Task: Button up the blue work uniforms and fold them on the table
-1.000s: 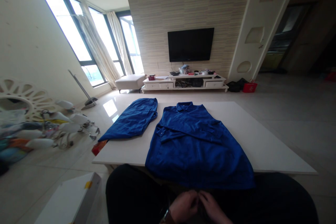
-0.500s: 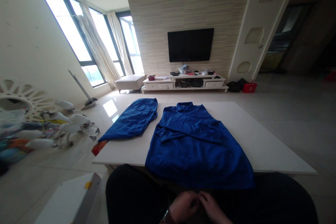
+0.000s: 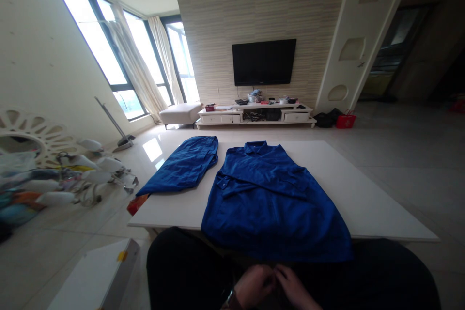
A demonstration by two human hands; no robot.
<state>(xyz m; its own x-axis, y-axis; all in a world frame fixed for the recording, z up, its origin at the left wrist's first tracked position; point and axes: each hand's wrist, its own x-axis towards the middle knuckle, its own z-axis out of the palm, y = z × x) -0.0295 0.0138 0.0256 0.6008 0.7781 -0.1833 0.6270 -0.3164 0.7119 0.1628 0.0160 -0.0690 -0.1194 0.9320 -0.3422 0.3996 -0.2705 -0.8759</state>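
Note:
A blue long-sleeved shirt [image 3: 272, 208] lies front up on the white table [image 3: 366, 193], its collar at the far end and its sleeves folded across the chest. The hem hangs over the near edge. To its left is a folded blue garment [image 3: 181, 164], partly past the table's left edge. My left hand [image 3: 255, 285], with a watch on the wrist, is curled closed in my lap below the hem. My right hand [image 3: 292, 286] meets it at the fingertips, its fingers bent together. No object shows in either hand; both are apart from the shirt.
My dark-clothed knees flank the hanging hem. A white box [image 3: 98, 276] stands on the floor at the lower left. Lamp parts and cloths [image 3: 83, 179] lie farther left. Across the room are a low TV cabinet [image 3: 218, 118], a stool [image 3: 179, 115] and a red bag [image 3: 345, 121].

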